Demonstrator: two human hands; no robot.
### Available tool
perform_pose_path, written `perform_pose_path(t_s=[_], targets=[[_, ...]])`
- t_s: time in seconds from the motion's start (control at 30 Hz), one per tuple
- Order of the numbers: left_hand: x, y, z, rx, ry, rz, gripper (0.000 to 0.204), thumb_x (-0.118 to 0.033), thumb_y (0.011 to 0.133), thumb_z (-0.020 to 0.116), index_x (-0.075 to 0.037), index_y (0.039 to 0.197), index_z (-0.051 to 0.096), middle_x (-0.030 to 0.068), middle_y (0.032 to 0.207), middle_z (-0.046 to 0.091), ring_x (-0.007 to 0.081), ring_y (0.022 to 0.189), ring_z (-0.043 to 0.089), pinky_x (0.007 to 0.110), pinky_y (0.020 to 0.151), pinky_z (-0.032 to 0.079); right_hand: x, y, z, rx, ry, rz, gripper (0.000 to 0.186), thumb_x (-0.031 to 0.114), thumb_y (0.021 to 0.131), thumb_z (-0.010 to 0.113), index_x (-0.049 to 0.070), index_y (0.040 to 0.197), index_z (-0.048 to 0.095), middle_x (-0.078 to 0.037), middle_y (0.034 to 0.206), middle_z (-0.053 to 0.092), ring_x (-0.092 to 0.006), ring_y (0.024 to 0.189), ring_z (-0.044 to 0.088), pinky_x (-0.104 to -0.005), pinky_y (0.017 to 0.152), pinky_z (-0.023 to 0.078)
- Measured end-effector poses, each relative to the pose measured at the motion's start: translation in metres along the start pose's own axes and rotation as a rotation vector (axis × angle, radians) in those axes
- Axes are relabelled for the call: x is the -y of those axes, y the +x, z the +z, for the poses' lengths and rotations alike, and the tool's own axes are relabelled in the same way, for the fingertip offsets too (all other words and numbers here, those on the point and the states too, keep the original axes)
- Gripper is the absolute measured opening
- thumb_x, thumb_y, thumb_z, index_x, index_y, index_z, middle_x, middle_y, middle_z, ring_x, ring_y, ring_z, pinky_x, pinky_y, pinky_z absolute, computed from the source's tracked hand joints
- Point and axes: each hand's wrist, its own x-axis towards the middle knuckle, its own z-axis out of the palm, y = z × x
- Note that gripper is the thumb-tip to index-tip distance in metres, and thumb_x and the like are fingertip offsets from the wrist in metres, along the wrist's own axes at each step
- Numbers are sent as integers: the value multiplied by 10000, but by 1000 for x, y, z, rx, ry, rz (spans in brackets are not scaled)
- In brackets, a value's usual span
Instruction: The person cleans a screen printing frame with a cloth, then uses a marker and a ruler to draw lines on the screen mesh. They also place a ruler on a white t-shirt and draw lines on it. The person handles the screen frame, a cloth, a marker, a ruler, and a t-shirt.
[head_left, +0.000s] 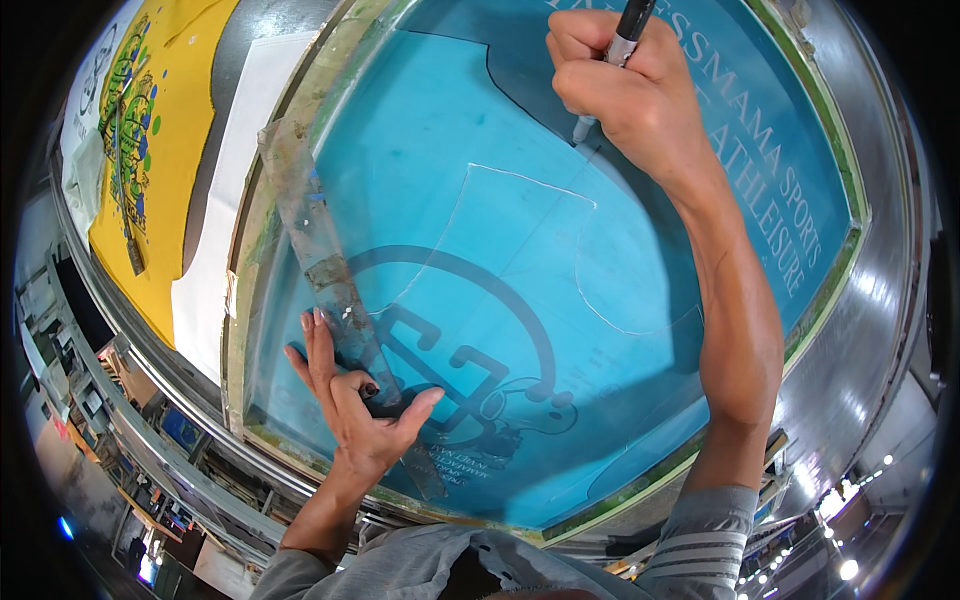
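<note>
Left hand [352,400]: palm down, fingers extended and pressed flat, thumb spread wide to the right; bare forearm rising from the lower edge, grey sleeve at the elbow. Right hand [620,85]: curled in a writing grip, fingers and thumb closed together, knuckles uppermost. Right forearm bare, extended far forward, with a grey striped sleeve pushed up near the elbow. The hands lie well apart.

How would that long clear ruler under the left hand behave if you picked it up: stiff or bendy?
The ruler looks thin, flat and see-through, so probably light and slightly springy rather than rigid. Lying flat on the smooth blue screen, it could slide easily; the left hand presses it down.
</note>
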Motion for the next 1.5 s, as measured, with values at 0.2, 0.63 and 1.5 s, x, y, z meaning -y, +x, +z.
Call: perform_pose_path(t_s=[0.2, 0.63, 1.5], targets=[[0, 1, 0, 2, 3, 6, 629, -482, 759, 888, -58, 852, 432, 360, 1582, 290, 537, 1507, 213, 696, 1181, 7, -10, 2, -5, 62, -2, -64, 299, 5, 751, 530, 148, 580, 332, 77, 566, 270, -56, 522, 281, -280, 497, 203], [-1, 0, -1, 17, 18, 4, 629, -474, 750, 895, -58, 855, 436, 357, 1589, 283, 533, 1510, 206, 697, 1181, 7, -16, 5, -6, 107, -12, -111, 328, -5, 761, 581, 135, 581, 345, 66, 569, 282, -65, 525, 295, -286, 514, 219], [-2, 1, -2, -32, 83, 41, 677, -551, 775, 850, -31, 909, 437, 397, 1553, 325, 545, 1491, 261, 657, 1202, 61, -52, -30, -65, 147, 74, -328, 106, -18, 814, 556, 36, 748, 493, -67, 769, 555, -96, 685, 400, -272, 592, 300]])
